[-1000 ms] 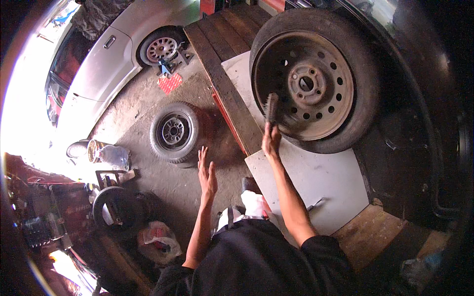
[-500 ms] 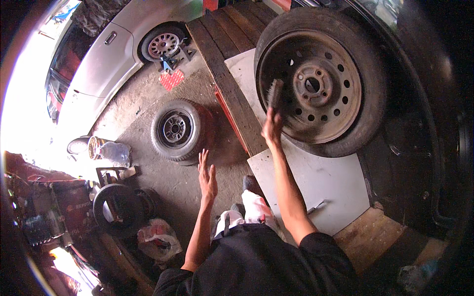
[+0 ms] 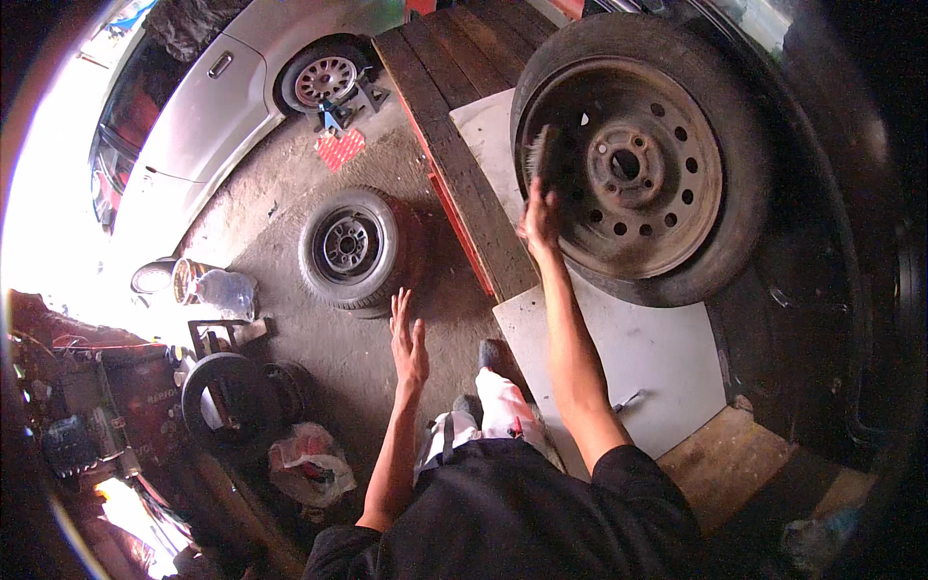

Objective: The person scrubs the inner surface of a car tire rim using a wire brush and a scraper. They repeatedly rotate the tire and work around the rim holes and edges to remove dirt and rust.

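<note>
Wheel brown-stained, hole-ringed. Right fingers grip bristled brush; left fingers loosely spread.

Faint lettering on dark-reddish surface

The rim is rusty brown over grey, dotted with a ring of dark round holes, inside a charcoal tyre. The brush is dark, its bristles paler grey. The desk has dark brown planks and a bright red edge. On it the sheet is white with dark smudges, beside a tan board.

The floor is grey-brown and stained; the floor wheel is grey-black. The car is silver, the stand blue, the mat red patterned with white. The shirt is black, the trousers white, the bag white with red.
</note>
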### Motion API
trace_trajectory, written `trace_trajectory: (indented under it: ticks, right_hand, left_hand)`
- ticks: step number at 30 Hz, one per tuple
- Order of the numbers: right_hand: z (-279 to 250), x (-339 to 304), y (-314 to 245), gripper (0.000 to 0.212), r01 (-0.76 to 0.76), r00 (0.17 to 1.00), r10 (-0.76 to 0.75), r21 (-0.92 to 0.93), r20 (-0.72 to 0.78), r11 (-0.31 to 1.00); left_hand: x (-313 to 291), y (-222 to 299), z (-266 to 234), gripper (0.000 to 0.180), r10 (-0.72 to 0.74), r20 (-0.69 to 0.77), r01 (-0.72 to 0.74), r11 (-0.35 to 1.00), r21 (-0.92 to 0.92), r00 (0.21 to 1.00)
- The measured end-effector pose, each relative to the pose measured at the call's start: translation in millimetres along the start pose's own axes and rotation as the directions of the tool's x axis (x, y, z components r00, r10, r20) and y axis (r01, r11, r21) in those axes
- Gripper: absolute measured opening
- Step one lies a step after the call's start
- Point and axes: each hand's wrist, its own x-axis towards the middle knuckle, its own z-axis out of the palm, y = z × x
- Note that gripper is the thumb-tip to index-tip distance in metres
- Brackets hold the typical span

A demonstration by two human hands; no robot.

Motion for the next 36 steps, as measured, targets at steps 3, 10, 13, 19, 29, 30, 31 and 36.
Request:
trace_trajectory:
  ticks: [3, 10, 13, 19, 29, 30, 31, 36]
  right_hand:
    - [-43, -34, -5, 0.056, 0.056, 0.996, -0.059, -0.042, -0.073, 0.998]
    - [-89, -78, 117, 0.051, 0.137, 0.951, -0.248, -0.470, -0.183, 0.872]
    - [-12, -40, 121, 0.045, 0.080, 0.984, -0.108, -0.186, -0.141, 0.979]
    - [39, 10, -45, 0.056, -0.208, 0.971, 0.140, 0.390, 0.195, 0.897]
    - [-35, 97, -62, 0.067, 0.416, 0.849, -0.506, -0.785, 0.153, 0.460]
    - [-40, 99, -64, 0.066, 0.389, 0.858, -0.487, -0.827, 0.165, 0.405]
    - [-44, 92, -64, 0.066, 0.430, 0.872, -0.442, -0.762, 0.211, 0.484]
    - [-108, 103, -32, 0.048, 0.598, 0.795, -0.138, -0.728, 0.590, 0.334]
  left_hand:
    - [-6, -8, 1, 0.060, -0.023, -0.012, 0.023, 1.000, -0.002, 1.000]
    - [-1, -1, 4, 0.061, -0.016, -0.008, 0.016, 0.999, -0.051, 1.000]
    - [2, 2, 0, 0.060, -0.016, -0.012, 0.015, 0.999, -0.040, 1.000]
    - [-1, 0, -9, 0.060, -0.046, -0.064, 0.046, 0.999, 0.002, 0.997]
    - [-11, -7, -12, 0.058, -0.045, -0.105, 0.043, 0.999, -0.020, 0.993]
    - [-11, -8, -14, 0.058, -0.047, -0.112, 0.045, 0.999, -0.017, 0.993]
    - [-10, -9, -17, 0.058, -0.048, -0.117, 0.047, 0.999, -0.015, 0.992]
    - [-7, -18, -20, 0.059, -0.079, -0.126, 0.078, 0.997, -0.018, 0.989]
